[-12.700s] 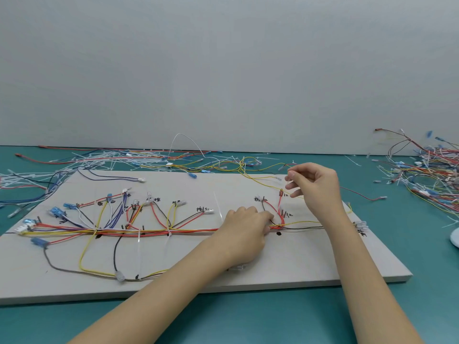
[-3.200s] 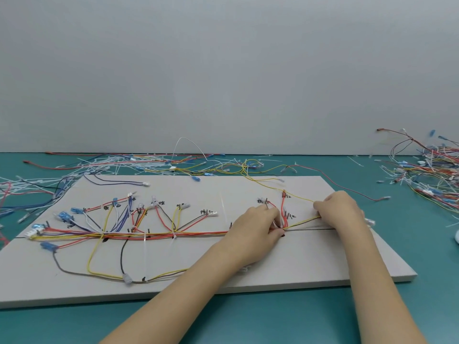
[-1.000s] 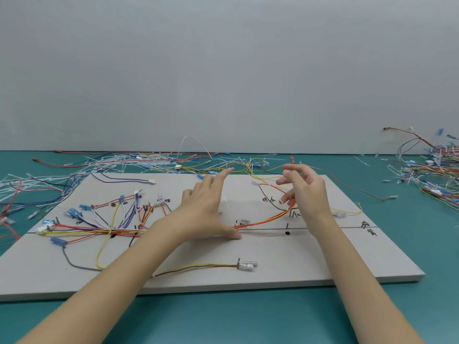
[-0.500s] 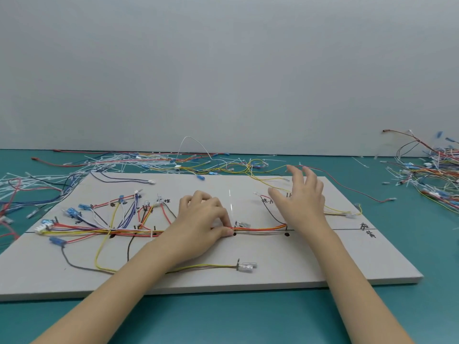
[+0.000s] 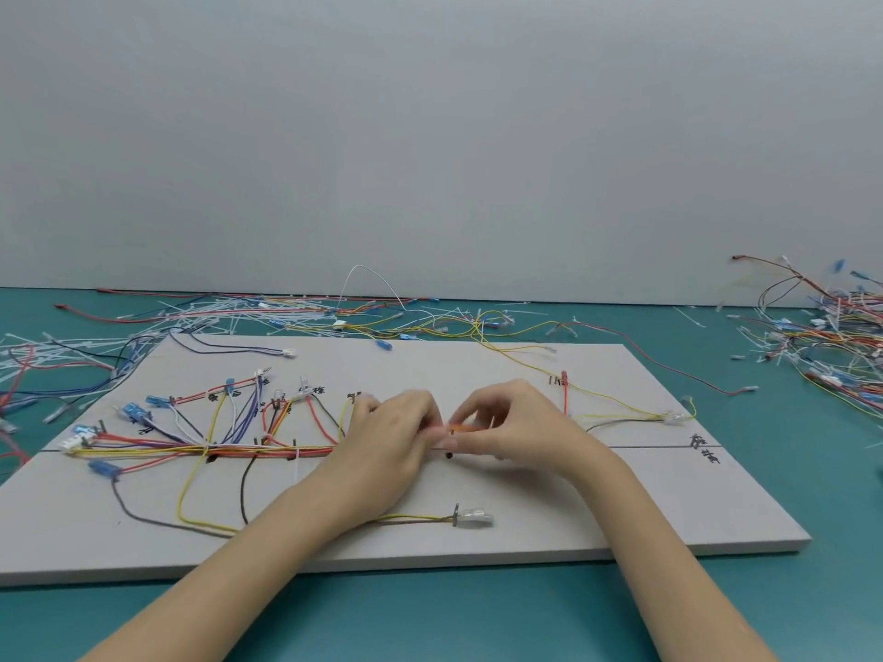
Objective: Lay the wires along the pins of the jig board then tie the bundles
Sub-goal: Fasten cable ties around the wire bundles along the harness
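Both hands, left hand [image 5: 392, 437] and right hand [image 5: 501, 430], pinch the orange wire bundle [image 5: 458, 428] above the jig board [image 5: 621, 508]; a slackened pinch could let it spring off the pins

Multicoloured wires [image 5: 191, 450] along grey jig board [image 5: 621, 508]

pale grey jig board [image 5: 621, 508] on a teal table [image 5: 430, 613]; red, orange, yellow wire bundle [image 5: 239, 452]; blue connectors [image 5: 136, 413]; grey wall [image 5: 430, 136].
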### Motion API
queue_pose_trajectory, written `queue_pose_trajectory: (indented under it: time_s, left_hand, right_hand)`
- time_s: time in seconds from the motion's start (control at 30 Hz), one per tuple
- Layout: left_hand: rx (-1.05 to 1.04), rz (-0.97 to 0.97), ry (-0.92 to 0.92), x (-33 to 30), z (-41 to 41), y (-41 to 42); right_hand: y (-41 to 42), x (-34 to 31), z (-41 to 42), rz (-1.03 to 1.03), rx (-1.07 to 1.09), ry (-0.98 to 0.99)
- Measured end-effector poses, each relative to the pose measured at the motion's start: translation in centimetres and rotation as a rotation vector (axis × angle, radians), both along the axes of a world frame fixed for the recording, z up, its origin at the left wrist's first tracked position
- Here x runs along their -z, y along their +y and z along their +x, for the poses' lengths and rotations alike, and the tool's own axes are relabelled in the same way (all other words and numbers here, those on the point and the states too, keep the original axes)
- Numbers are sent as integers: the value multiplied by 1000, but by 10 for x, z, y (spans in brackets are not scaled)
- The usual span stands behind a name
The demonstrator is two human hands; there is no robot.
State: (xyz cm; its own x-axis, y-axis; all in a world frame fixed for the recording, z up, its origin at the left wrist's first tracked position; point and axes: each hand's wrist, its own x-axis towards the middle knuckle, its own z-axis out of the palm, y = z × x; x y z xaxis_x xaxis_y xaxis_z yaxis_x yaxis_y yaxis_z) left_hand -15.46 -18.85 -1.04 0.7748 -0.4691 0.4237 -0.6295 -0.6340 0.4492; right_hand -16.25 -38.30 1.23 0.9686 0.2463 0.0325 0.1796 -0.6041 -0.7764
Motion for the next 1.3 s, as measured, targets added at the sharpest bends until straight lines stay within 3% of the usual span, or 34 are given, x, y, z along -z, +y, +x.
queue_pose_trajectory:
  time_s: [0.07,0.23,0.33,0.47,0.53,0.6,0.67,0.93,1.3]
  left_hand:
    - [-11,-121,-4,-8,2,4]
    - [6,-86,44,-20,1,8]
    - [-92,54,120,-28,6,19]
    - [-286,323,389,-38,20,64]
    - [-265,298,588,-43,25,85]
    - [-211,267,676,-45,28,98]
    - [-168,274,658,-45,30,99]
    - [-149,262,587,-36,33,89]
    - [-102,217,577,-33,35,89]
  right_hand:
    - [-2,-3,-1,63,-22,32]
    - [4,-6,1,111,80,-207]
    - [1,-5,1,45,122,-190]
    - [-1,-5,3,43,162,-143]
    - [-1,0,3,-25,157,-120]
    - [1,5,3,-184,132,-103]
    - [4,8,2,-279,95,-117]
    - [18,11,1,-315,70,-237]
    - [18,5,7,-320,45,-172]
